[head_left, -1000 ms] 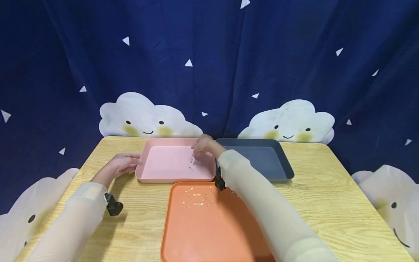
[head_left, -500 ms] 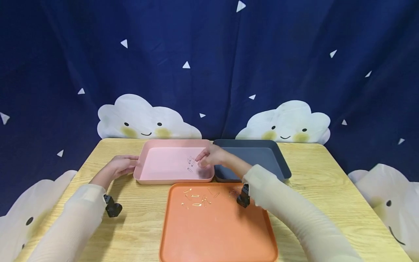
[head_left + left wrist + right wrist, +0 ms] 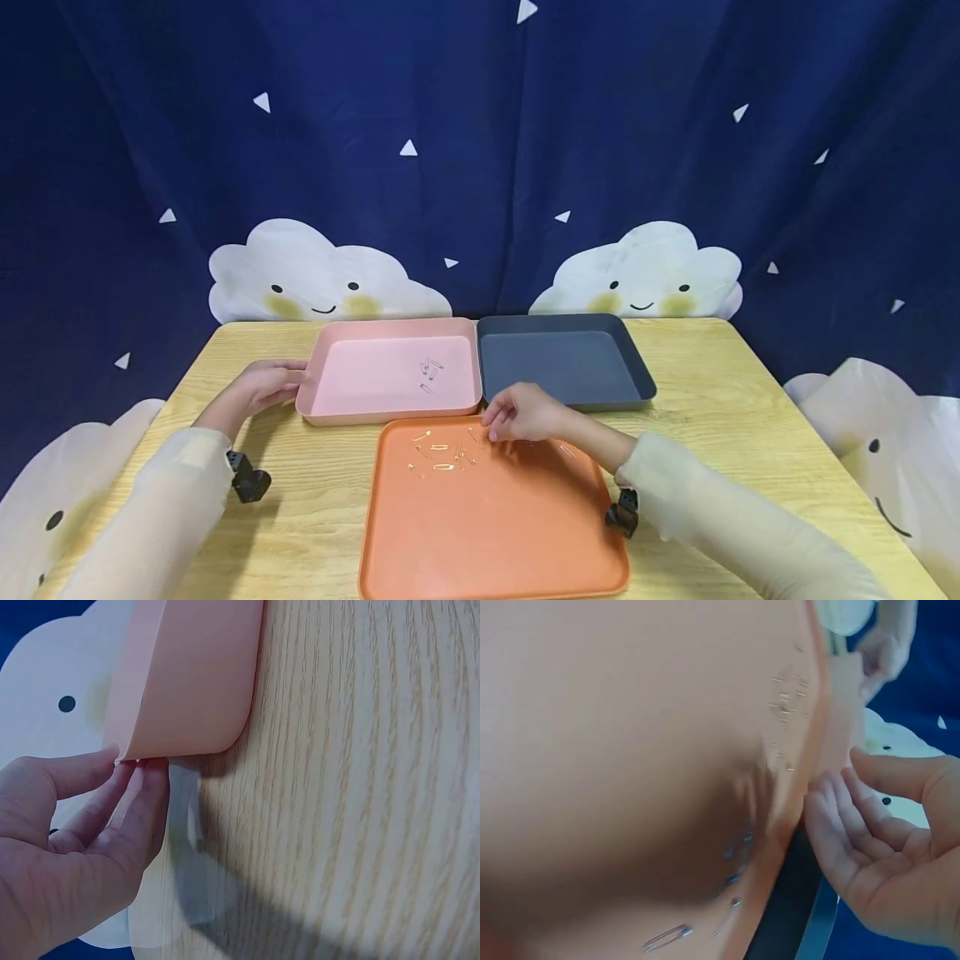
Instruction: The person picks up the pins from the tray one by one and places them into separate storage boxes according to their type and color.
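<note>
Navy cloth printed with white triangles and smiling clouds (image 3: 322, 275) hangs behind everything, beyond both hands. Beneath them lies the pale wooden table (image 3: 750, 433), its grain plain in the left wrist view (image 3: 375, 787). Next in size, the orange tray (image 3: 487, 533) sits under the right hand (image 3: 521, 414) and stretches back toward the person; the right wrist view shows its broad surface (image 3: 615, 750), blurred. Beyond that hand, farther from the person, stand two smaller trays touching side by side: the pink tray (image 3: 375, 400) off to its left and the grey tray (image 3: 562, 362) straight past its knuckles.

At the pink tray's left end, the left hand (image 3: 266, 385) has its thumb and fingertips pinching the tray's corner rim, seen close in the left wrist view (image 3: 82, 825).

The right hand hovers over the far edge of the orange tray, fingers loosely curled and spread with nothing between them, as the right wrist view shows (image 3: 885, 847). Just left of its fingertips lies a scatter of gold safety pins (image 3: 442, 454) on the orange tray; a few silver safety pins (image 3: 429, 372) rest inside the pink tray, beyond that hand and to its left.
</note>
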A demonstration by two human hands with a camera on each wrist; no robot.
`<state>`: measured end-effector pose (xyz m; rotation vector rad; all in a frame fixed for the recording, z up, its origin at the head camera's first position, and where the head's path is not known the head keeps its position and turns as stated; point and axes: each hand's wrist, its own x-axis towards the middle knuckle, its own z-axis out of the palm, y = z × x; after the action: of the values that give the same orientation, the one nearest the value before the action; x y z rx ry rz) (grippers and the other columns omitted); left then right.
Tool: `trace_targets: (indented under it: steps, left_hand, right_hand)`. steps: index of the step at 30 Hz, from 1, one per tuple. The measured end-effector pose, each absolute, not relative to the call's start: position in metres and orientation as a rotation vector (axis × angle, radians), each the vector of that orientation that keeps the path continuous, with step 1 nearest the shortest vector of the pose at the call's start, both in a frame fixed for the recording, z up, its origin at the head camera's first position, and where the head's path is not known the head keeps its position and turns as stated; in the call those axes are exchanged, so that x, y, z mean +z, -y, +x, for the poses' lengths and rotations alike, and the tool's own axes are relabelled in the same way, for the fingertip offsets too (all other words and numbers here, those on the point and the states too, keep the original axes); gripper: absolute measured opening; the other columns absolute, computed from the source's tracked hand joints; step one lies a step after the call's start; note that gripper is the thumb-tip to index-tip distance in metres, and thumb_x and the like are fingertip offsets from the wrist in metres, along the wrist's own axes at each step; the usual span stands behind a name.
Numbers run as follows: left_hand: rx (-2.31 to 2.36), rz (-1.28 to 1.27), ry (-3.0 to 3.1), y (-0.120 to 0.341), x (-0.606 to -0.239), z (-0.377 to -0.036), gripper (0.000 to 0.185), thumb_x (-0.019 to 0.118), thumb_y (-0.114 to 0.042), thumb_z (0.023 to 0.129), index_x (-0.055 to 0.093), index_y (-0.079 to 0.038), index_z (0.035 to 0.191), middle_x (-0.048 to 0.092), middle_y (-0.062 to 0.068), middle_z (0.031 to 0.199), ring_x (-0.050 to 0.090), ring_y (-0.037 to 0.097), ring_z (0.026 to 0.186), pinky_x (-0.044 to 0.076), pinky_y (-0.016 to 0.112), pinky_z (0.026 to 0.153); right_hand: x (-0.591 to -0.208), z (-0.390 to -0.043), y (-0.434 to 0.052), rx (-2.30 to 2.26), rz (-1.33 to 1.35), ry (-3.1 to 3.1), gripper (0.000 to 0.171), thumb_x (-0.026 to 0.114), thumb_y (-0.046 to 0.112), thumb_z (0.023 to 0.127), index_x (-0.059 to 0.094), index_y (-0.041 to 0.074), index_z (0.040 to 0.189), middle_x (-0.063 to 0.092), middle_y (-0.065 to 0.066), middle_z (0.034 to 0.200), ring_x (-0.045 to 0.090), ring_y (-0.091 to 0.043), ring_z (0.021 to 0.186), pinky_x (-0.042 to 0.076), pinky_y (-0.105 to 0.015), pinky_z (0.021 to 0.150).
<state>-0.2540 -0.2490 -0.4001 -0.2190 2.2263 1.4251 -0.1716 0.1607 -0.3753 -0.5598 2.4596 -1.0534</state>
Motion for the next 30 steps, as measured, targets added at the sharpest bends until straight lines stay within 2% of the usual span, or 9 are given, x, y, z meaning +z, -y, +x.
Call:
trace_targets:
  steps: [2,5,9,15,19,24,26,28,30]
  left_hand:
    - [1.444,-0.220,-2.222,0.250,-0.400,-0.254,0.062,0.055,-0.016,0.095,0.030,0.009,0.146,0.059,0.018,0.129,0.060,-0.006,0.081,0.056,0.016,0.081]
    - [1.452,-0.232,-2.221,0.249,-0.399,-0.253,0.062,0.055,-0.016,0.095,0.030,0.009,0.146,0.061,0.012,0.123,0.059,-0.006,0.080,0.056,0.015,0.079]
    - [1.446,-0.244,-2.225,0.249,-0.399,-0.252,0.061,0.055,-0.016,0.095,0.031,0.008,0.146,0.053,0.021,0.135,0.059,-0.006,0.080,0.056,0.014,0.079]
    - [1.452,-0.229,-2.227,0.249,-0.400,-0.252,0.061,0.055,-0.015,0.095,0.030,0.009,0.146,0.053,0.021,0.136,0.060,-0.006,0.080,0.056,0.016,0.082]
    - [1.439,-0.222,-2.237,0.248,-0.401,-0.251,0.061,0.055,-0.016,0.095,0.030,0.008,0.146,0.045,0.025,0.144,0.059,-0.007,0.081,0.056,0.017,0.083]
    - [1.470,-0.226,-2.227,0.248,-0.400,-0.251,0.061,0.055,-0.014,0.095,0.030,0.009,0.146,0.065,0.013,0.120,0.060,-0.007,0.078,0.056,0.015,0.079]
    - [1.473,-0.227,-2.228,0.249,-0.399,-0.250,0.061,0.055,-0.014,0.095,0.030,0.009,0.145,0.066,0.007,0.116,0.060,-0.007,0.077,0.056,0.015,0.079]
    - [1.459,-0.230,-2.237,0.248,-0.399,-0.250,0.060,0.054,-0.015,0.095,0.031,0.008,0.146,0.064,0.015,0.122,0.059,-0.007,0.078,0.056,0.016,0.082]
    - [1.427,-0.232,-2.254,0.248,-0.398,-0.250,0.060,0.054,-0.017,0.095,0.031,0.007,0.146,0.053,0.024,0.136,0.059,-0.007,0.080,0.055,0.020,0.089]
  right_hand:
    - [-0.378,-0.164,-0.167,-0.945,-0.672,-2.558,0.014,0.075,-0.001,0.076,0.071,-0.002,0.089,0.072,-0.008,0.076,0.061,-0.004,0.064,0.051,-0.013,0.059]
    - [-0.384,-0.154,-0.177,-0.802,-0.794,-2.672,0.014,0.078,0.001,0.073,0.070,0.003,0.085,0.070,-0.004,0.074,0.058,-0.001,0.064,0.049,-0.011,0.060]
    - [-0.390,-0.146,-0.188,-0.701,-0.852,-2.750,0.016,0.079,0.000,0.072,0.069,0.005,0.084,0.068,-0.004,0.073,0.056,-0.003,0.064,0.047,-0.012,0.060]
    - [-0.392,-0.141,-0.193,-0.617,-0.853,-2.799,0.016,0.077,-0.002,0.073,0.067,0.005,0.083,0.066,-0.003,0.072,0.057,-0.009,0.065,0.046,-0.014,0.058]
    - [-0.393,-0.137,-0.192,-0.674,-0.861,-2.738,0.017,0.077,-0.004,0.072,0.067,0.005,0.083,0.066,-0.004,0.073,0.058,-0.007,0.065,0.047,-0.013,0.058]
    - [-0.395,-0.132,-0.187,-0.758,-0.913,-2.657,0.017,0.076,-0.006,0.071,0.067,0.004,0.083,0.067,-0.005,0.073,0.056,-0.001,0.064,0.049,-0.012,0.059]
    - [-0.395,-0.130,-0.186,-0.789,-0.935,-2.653,0.017,0.075,-0.007,0.070,0.067,0.003,0.082,0.066,-0.005,0.072,0.054,0.000,0.063,0.049,-0.012,0.058]
    - [-0.395,-0.129,-0.185,-0.799,-0.980,-2.674,0.018,0.074,-0.007,0.069,0.065,0.003,0.079,0.064,-0.004,0.069,0.052,0.001,0.061,0.047,-0.012,0.056]
    - [-0.395,-0.129,-0.185,-0.789,-0.991,-2.714,0.018,0.075,-0.007,0.067,0.064,0.004,0.077,0.062,-0.002,0.066,0.049,0.001,0.059,0.045,-0.012,0.054]
